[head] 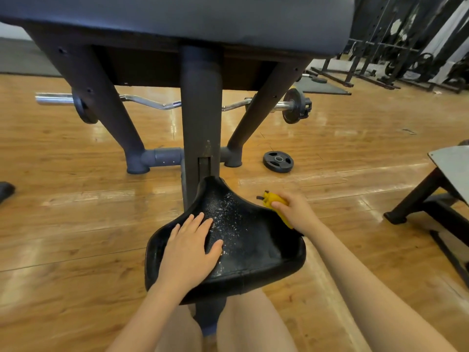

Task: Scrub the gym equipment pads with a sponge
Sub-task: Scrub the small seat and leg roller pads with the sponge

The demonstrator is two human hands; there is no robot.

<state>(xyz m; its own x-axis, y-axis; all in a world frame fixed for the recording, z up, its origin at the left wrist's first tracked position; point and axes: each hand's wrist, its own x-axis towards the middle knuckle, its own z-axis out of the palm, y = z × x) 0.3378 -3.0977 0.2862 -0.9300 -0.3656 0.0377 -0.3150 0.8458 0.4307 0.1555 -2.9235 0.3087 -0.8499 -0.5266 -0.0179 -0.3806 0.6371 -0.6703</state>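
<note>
A black seat pad (253, 245) of a preacher-curl bench sits low in the middle, speckled with white droplets or foam down its centre. My left hand (190, 247) lies flat on the pad's left half with straight fingers. My right hand (294, 212) hovers at the pad's right edge and grips a yellow object with a dark nozzle (272, 199), which looks like a small spray bottle. The large grey arm pad (203, 19) spans the top of the view. I see no sponge.
The bench's dark post (200, 118) and splayed legs stand just beyond the seat. A curl bar (152, 104) with plates lies behind them, and a loose weight plate (278, 161) on the wooden floor. Another bench (446, 179) is at right, with racks far right.
</note>
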